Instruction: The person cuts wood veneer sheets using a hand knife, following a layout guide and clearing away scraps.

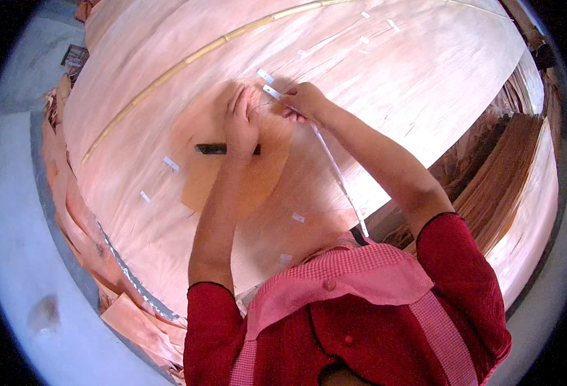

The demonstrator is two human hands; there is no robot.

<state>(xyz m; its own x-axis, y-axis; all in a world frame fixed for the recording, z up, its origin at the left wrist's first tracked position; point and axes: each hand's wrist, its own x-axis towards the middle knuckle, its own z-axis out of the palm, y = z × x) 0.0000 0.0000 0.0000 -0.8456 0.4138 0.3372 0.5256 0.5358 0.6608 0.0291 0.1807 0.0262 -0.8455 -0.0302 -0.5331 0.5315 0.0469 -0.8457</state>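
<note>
A broad sheet of pale pink wood veneer (418, 71) lies below me, dotted with small white strips (171, 164). My left hand (240, 121) rests near its middle with fingers lying on the surface, slightly bent. My right hand (299, 103) is closed on a long white tape (337, 172), whose short end sticks out past my fingers and whose length hangs toward my body. An orange-tan piece (200, 186) lies on the veneer beneath my left arm, with a dark flat block (209, 148) on it, partly hidden by that arm.
A long bamboo stick (187, 61) crosses the far part of the sheet. Torn veneer scraps (122, 315) line the left edge beside a pale grey floor (19, 212). Stacked brown veneer sheets (489, 186) lie at the right.
</note>
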